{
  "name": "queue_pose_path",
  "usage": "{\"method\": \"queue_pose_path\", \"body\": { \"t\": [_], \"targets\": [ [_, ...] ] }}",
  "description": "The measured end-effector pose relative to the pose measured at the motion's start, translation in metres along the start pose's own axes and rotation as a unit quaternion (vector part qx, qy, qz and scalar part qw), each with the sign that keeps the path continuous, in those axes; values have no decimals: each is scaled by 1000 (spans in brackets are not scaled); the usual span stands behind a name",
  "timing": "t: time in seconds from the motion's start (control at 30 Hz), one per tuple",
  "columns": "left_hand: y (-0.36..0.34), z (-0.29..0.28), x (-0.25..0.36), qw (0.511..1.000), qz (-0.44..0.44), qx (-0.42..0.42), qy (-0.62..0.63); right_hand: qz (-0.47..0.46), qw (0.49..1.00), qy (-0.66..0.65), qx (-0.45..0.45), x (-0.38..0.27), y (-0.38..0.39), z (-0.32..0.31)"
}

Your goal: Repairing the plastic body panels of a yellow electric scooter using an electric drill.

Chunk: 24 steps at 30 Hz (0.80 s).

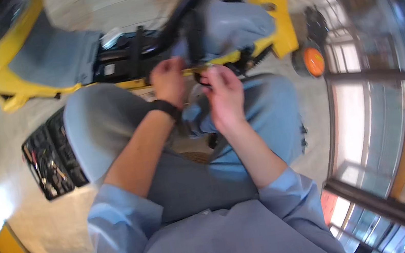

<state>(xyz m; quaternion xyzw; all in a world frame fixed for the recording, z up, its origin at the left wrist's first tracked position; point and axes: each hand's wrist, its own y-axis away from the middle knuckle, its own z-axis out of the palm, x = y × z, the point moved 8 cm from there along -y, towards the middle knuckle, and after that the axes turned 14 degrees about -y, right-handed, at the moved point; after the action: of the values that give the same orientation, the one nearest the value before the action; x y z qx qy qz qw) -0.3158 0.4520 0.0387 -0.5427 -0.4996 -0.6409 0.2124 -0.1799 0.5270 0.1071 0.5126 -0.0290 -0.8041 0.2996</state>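
Both of my hands meet in front of my knees, at the near edge of a yellow and black scooter-like vehicle body [129, 84]. My left hand [169, 83], with a black band at its wrist, has its fingers curled together beside the yellow edge; whatever they may hold is hidden. Just to the right, my right hand [224, 87] is closed with its fingertips pinched around a small dark piece whose kind I cannot make out. Black parts and cables lie in the opened middle of the body, beyond my left hand. A thick black tube [179, 13] slants above them.
An open black tool case [54, 160] with several hand tools lies on the floor left of my knee. A grey seat-like panel [49, 52] is at the far left. To the right stand a round orange-topped object [314, 61] and a dark-framed glass wall [367, 119].
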Motion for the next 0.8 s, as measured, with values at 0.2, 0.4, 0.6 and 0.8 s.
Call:
{"method": "queue_pose_path", "body": {
  "t": [0.2,0.4,0.6,0.8],
  "targets": [
    [55,-20,29,974,-127,-100,161,-213,938,195,-191,-81,37,51],
    [132,9,88,940,-3,-292,176,-402,854,269,-193,-120,68,31],
    [155,26,91,913,-56,-352,198,-452,821,278,-211,-137,82,21],
    [157,38,82,935,-96,-307,146,-387,826,312,-266,-134,82,0]
  ]
}}
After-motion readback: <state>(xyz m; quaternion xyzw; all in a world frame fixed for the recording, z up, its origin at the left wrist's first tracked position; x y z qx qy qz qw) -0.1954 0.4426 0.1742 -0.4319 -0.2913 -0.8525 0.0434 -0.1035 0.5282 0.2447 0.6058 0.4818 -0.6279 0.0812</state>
